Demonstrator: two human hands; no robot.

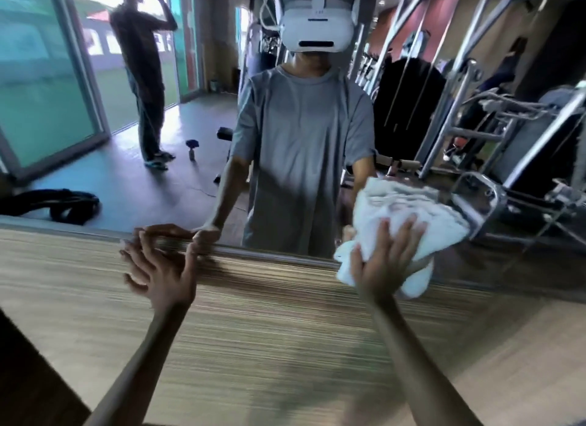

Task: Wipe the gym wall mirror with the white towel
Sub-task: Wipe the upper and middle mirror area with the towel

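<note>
Right hand (383,260) flat on white towel (412,210), fingers (385,232) straight and spread, pressing it onto gym wall mirror (190,108). Towel bunched under and above those fingertips, low on the glass; one fold hanging below the palm, over the mirror's bottom rim (269,252). Left hand (158,267) well left of the towel, holding nothing, fingers loosely apart, tips touching the same rim. Striped wood-grain panel (253,314) directly under both hands. Above the fingers, in the reflection: person in grey T-shirt (301,140) and white headset (317,29), second person (142,76) standing by glass doors (41,92) further left, black bag (69,203) on the floor, gym machines (475,108) right of the towel. Motion blur throughout; finer detail unreadable.
</note>
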